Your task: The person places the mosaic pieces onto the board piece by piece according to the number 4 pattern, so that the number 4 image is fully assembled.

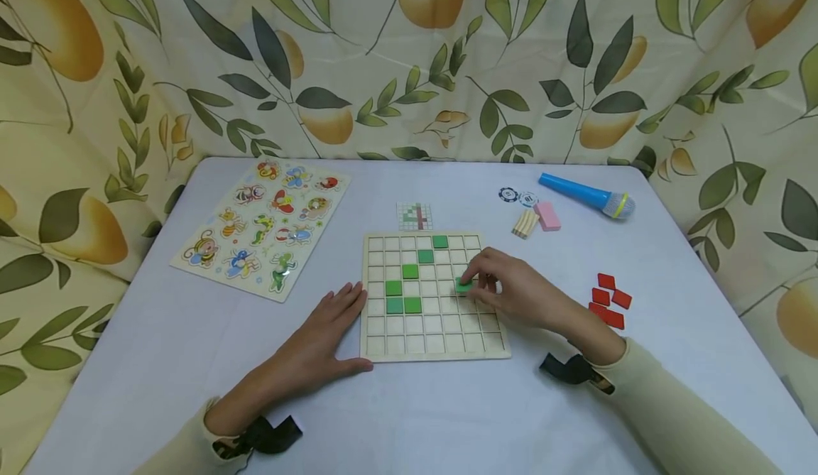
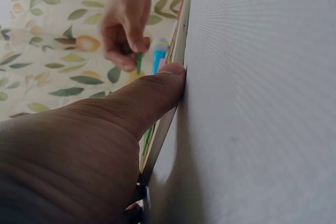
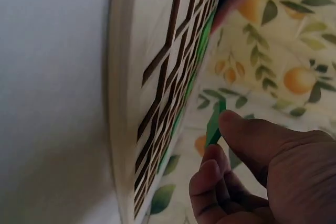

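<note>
A square wooden grid board (image 1: 441,347) lies mid-table, with several green tiles (image 1: 410,271) set in its cells. Between thumb and fingers, my right hand (image 1: 520,287) pinches one green tile (image 3: 213,124) above the board's right side; the right wrist view shows that tile tilted and apart from the grid. My left hand (image 1: 313,344) rests at the board's left edge, fingers extended along it and thumb by the near corner. In the left wrist view, the left thumb (image 2: 152,95) touches the board's edge.
Behind the board lies a small pattern card (image 1: 415,216). Red tiles (image 1: 601,296) lie to the right. Farther back are a blue toy microphone (image 1: 584,194), a pink block (image 1: 547,216), small wooden sticks (image 1: 525,224) and two round chips (image 1: 508,194). An insect sticker sheet (image 1: 258,230) lies left.
</note>
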The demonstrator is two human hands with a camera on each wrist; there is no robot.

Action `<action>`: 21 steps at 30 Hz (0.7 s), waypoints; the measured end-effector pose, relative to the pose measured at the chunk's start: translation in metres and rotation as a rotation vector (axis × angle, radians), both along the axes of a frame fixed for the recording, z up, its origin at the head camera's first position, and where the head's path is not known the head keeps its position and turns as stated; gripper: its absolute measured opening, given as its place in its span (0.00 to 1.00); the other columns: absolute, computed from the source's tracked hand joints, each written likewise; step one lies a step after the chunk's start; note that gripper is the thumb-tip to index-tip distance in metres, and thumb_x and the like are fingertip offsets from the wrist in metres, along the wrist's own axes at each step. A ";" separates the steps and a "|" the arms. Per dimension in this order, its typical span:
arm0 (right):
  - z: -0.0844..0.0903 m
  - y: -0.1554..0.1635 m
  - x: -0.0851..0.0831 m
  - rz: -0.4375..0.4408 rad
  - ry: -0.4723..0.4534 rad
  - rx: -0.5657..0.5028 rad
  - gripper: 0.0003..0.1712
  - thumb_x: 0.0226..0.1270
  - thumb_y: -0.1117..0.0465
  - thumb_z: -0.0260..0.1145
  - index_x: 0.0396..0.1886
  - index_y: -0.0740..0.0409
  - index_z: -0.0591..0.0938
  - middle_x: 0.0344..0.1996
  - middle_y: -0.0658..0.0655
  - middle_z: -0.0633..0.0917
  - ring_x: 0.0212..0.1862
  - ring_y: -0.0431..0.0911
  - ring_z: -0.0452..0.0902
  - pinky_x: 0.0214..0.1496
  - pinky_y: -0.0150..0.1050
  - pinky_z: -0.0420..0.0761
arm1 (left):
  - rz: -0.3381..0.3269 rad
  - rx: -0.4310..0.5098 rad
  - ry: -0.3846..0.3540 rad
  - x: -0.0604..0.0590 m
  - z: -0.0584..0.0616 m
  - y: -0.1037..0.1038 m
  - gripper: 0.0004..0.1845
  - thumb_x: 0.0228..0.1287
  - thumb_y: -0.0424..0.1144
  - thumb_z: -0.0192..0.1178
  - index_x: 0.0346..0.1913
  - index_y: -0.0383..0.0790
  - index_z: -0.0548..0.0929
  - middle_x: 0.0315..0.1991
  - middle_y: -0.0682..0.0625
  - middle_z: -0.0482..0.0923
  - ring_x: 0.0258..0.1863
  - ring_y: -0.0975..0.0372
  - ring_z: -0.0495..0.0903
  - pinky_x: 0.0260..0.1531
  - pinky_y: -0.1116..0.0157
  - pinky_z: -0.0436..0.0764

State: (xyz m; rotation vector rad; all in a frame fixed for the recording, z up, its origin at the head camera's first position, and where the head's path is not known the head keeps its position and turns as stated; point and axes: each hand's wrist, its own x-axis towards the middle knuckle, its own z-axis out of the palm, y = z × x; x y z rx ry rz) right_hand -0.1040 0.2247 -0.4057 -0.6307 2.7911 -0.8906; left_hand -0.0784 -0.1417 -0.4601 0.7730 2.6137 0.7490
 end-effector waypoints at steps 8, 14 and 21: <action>-0.005 -0.038 0.001 0.237 0.004 0.047 0.07 0.71 0.67 0.73 0.43 0.51 0.87 0.45 0.49 0.82 0.37 0.36 0.74 0.39 0.27 0.81 | -0.004 -0.006 -0.001 0.000 0.001 0.001 0.62 0.58 0.60 0.78 0.87 0.44 0.52 0.89 0.50 0.46 0.90 0.56 0.42 0.90 0.50 0.46; -0.010 -0.051 -0.002 0.270 0.040 0.083 0.05 0.72 0.66 0.72 0.41 0.51 0.86 0.43 0.48 0.82 0.37 0.36 0.74 0.40 0.29 0.82 | -0.016 -0.002 -0.010 -0.001 0.001 0.001 0.62 0.59 0.61 0.77 0.87 0.43 0.52 0.89 0.50 0.45 0.90 0.56 0.41 0.91 0.51 0.45; -0.004 -0.052 0.000 0.299 0.072 0.118 0.06 0.73 0.65 0.72 0.45 0.53 0.89 0.48 0.49 0.84 0.43 0.38 0.80 0.47 0.31 0.87 | -0.011 -0.008 0.007 0.000 0.000 0.000 0.62 0.59 0.60 0.78 0.87 0.43 0.52 0.89 0.49 0.46 0.90 0.56 0.42 0.90 0.51 0.46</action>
